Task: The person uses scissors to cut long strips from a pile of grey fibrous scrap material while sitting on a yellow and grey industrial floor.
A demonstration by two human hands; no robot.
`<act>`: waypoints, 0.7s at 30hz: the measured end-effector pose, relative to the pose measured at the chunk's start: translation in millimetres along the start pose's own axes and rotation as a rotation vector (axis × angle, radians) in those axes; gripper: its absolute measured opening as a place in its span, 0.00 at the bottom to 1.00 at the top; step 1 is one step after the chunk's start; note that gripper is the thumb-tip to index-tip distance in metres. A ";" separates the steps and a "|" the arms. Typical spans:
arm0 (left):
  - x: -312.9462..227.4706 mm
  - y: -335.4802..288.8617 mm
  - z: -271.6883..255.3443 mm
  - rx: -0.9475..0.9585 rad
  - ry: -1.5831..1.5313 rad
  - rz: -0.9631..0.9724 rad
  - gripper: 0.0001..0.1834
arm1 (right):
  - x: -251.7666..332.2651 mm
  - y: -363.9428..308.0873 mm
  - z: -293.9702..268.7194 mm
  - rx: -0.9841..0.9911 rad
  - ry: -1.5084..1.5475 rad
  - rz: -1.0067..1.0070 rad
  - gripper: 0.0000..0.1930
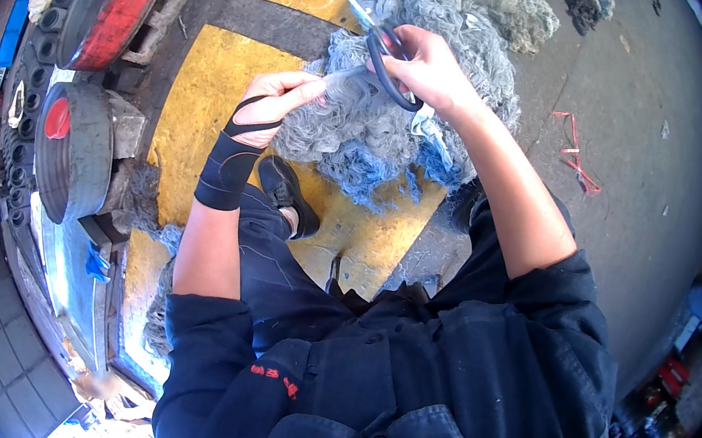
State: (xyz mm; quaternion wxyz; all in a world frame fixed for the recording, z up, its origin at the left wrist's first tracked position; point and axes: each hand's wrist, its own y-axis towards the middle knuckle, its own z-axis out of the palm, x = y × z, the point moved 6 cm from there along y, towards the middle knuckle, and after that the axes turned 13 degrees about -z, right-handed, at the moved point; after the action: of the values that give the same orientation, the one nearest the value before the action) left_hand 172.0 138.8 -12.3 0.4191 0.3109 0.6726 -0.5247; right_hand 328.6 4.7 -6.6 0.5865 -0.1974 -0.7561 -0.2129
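Observation:
A large heap of tangled grey thread waste (pixel 336 133), blue in places, lies on the floor in front of me. My left hand (pixel 270 104), in a black wrist brace (pixel 229 169), pinches a thin pale tuft of it at the heap's left edge. Over the middle of the heap, my right hand (pixel 431 68) grips a pair of scissors (pixel 367 19) by their black handles. Their metal blades point up and to the left, away from me. The blades look close together, and nothing shows between them.
Yellow floor plates (pixel 207 103) lie under and beside the heap. At left stand a red-rimmed drum (pixel 121 12) and a grey drum (pixel 85 153) on blocks. A red strap (pixel 574 151) lies on the dark floor at right. My shoe (pixel 287 196) is at the heap's near edge.

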 end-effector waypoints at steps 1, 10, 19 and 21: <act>2.0 -0.5 -0.1 0.020 -0.059 -0.062 0.10 | 0.2 -0.3 -3.7 -0.040 -0.059 0.016 0.10; 26.9 -4.5 -23.0 0.014 -0.101 -0.274 0.12 | 4.0 -35.1 26.8 0.067 0.299 0.227 0.26; 33.8 -4.7 -34.8 -0.061 -0.080 -0.319 0.08 | -14.9 -109.2 90.2 0.566 0.492 0.619 0.33; 34.5 -5.0 -35.3 -0.080 -0.089 -0.326 0.07 | -12.3 -110.0 88.8 0.561 0.495 0.608 0.33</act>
State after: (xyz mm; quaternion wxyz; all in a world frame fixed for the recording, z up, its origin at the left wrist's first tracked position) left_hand 143.6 170.8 -37.4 0.3698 0.1571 0.7154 -0.5717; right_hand 199.8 -38.2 -48.1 0.8153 -0.1870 -0.5298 0.1400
